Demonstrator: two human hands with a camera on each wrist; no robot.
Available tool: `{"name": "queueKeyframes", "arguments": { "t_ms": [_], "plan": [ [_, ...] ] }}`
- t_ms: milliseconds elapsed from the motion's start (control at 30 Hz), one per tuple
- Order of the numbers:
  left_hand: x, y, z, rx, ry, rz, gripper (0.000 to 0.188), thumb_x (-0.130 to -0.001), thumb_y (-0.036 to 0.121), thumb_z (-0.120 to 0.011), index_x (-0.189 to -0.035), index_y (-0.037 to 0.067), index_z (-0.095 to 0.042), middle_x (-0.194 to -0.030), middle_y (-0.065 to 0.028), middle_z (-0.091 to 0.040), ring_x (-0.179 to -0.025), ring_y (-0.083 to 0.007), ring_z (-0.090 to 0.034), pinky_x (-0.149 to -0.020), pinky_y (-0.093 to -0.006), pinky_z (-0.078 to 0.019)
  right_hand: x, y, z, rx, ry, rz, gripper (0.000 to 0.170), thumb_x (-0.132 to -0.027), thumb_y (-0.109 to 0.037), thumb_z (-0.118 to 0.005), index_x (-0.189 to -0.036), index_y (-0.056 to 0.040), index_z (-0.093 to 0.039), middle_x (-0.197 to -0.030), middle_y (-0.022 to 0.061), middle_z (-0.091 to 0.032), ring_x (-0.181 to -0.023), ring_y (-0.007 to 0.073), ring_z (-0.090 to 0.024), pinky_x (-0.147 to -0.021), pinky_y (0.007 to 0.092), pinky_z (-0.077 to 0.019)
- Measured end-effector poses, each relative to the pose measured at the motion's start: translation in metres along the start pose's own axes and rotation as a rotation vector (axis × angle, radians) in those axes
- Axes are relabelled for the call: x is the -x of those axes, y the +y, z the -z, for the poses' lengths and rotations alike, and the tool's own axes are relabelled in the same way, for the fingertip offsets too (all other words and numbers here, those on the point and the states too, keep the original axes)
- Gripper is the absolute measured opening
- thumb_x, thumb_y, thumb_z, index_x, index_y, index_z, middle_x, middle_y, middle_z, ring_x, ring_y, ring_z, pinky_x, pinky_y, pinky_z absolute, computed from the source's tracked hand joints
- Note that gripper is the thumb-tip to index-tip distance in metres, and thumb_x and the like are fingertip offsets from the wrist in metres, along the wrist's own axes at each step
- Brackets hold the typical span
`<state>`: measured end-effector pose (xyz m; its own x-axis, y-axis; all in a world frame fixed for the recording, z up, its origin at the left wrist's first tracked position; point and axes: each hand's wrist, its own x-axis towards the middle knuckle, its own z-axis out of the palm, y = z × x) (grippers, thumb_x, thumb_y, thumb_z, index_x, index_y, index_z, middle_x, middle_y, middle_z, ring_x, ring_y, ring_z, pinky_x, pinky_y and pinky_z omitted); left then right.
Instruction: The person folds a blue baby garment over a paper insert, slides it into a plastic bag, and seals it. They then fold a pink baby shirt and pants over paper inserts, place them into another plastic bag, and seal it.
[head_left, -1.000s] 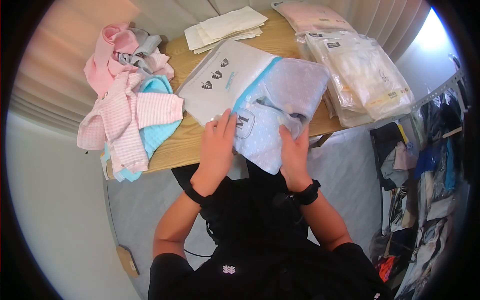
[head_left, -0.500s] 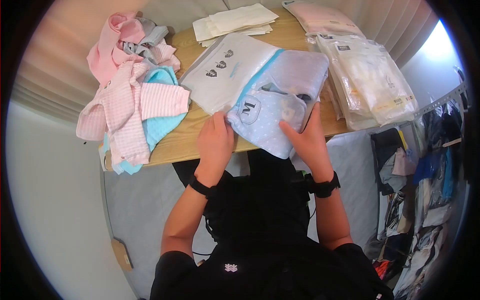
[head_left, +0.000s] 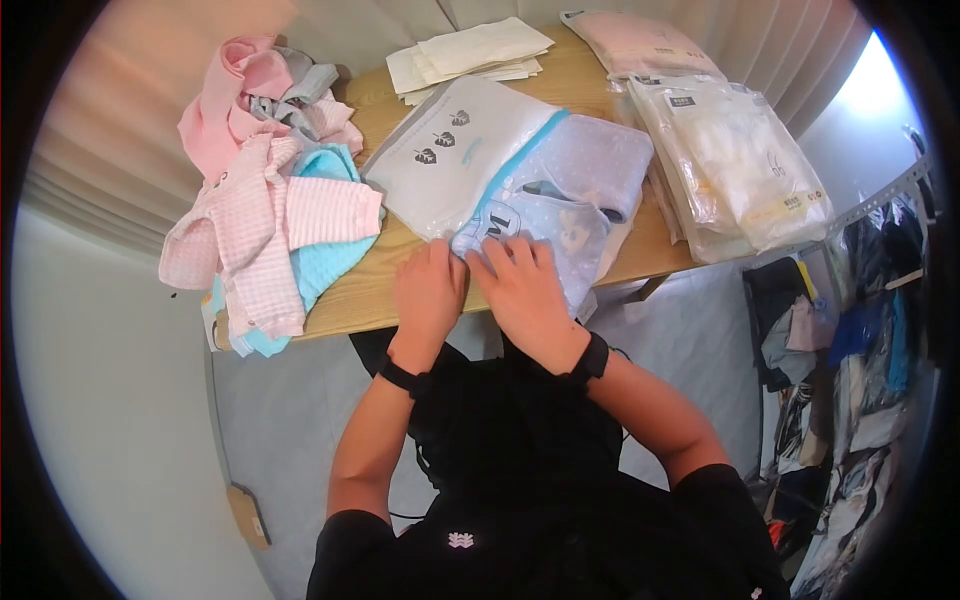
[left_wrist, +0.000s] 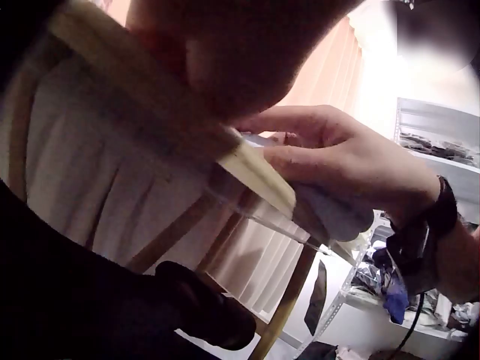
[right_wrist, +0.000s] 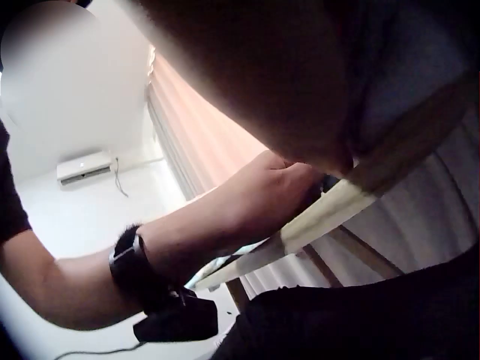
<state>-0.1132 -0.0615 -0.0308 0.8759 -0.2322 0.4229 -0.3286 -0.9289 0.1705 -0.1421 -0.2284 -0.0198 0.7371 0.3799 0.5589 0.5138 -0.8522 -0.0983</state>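
Note:
A flat plastic bag point(head_left: 465, 135) with a grey-white half, leaf prints and a teal stripe lies aslant on the table. A light-blue dotted folded garment point(head_left: 585, 165) shows on its right half, beside a black M mark. At the bag's lower corner, the left hand point(head_left: 430, 295) grips the edge with curled fingers. Close beside it, the right hand point(head_left: 525, 305) rests spread fingers over the M mark, its thumb near the left hand. In the left wrist view, the right hand point(left_wrist: 352, 161) is over blue fabric at the table edge; the left fingertips are hidden.
Pink and turquoise clothes point(head_left: 265, 220) are heaped at the table's left. White sheets point(head_left: 470, 50) lie at the back. Bagged garments point(head_left: 740, 160) are stacked on the right, near a pink one point(head_left: 645, 45). A rack of clothes point(head_left: 850, 330) stands beyond.
The right hand has left the garment's right side and moved left beside the left hand, covering part of the M mark. The left hand has stayed near the bag's corner since the previous frame.

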Motion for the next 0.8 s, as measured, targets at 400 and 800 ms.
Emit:
{"name": "queueKeyframes", "arguments": {
  "t_ms": [400, 800],
  "plan": [
    [0.0, -0.003, -0.002, 0.0, 0.053, -0.105, 0.014, -0.09, 0.015, -0.062, -0.087, 0.006, -0.052, -0.08, -0.0124, -0.059, -0.077, -0.0331, -0.059, -0.068, -0.0452, -0.0421, -0.008, -0.008, -0.017, 0.18, -0.05, -0.017, 0.044, -0.084, -0.018, -0.06, -0.126, -0.0074, -0.06, -0.115, 0.0062, -0.057, -0.101, 0.0261, -0.054, -0.081, 0.0382, -0.0414],
    [-0.037, 0.006, 0.048, 0.111, -0.051, -0.266, 0.021, -0.085, 0.017, -0.067, -0.096, 0.003, -0.057, -0.097, -0.0166, -0.06, -0.084, -0.0354, -0.06, -0.072, -0.0466, -0.0462, 0.029, 0.034, 0.054, -0.546, 0.436, -0.586, 0.064, -0.075, 0.002, -0.074, -0.135, -0.0007, -0.052, -0.141, 0.0208, -0.051, -0.138, 0.0392, -0.042, -0.115, 0.0459, -0.0334]
  ]
}}
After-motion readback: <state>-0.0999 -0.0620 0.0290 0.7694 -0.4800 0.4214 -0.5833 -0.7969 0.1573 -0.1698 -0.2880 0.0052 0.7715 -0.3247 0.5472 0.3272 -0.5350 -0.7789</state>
